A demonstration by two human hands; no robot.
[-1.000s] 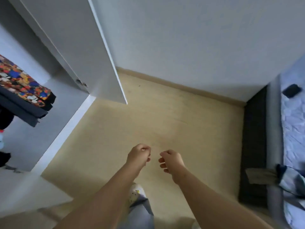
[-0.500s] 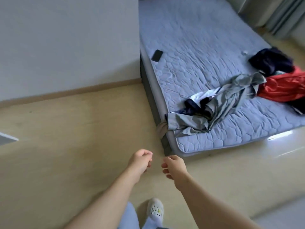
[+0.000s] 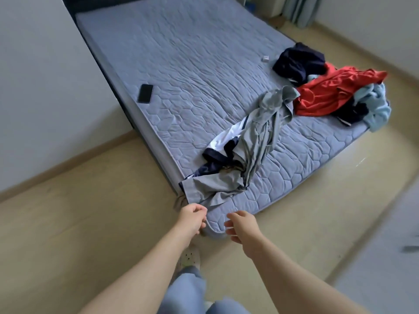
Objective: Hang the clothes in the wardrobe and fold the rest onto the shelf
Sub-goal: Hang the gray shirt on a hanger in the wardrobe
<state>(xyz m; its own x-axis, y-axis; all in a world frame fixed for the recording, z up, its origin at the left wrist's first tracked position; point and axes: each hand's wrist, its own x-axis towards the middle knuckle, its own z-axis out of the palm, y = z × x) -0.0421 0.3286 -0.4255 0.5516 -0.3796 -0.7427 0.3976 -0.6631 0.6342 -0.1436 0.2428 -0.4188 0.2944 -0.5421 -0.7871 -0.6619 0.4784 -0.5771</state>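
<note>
- Your left grip (image 3: 191, 217) and right grip (image 3: 242, 225) are empty, fingers loosely curled.
- Grey shirt (image 3: 254, 150) lies crumpled at the bed's (image 3: 204, 64) near corner.
- Likely light and limp; lift it by both shoulders.

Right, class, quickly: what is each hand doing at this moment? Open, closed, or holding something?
Left hand: open, loosely curled, holding nothing.
Right hand: open, relaxed, holding nothing.
</note>
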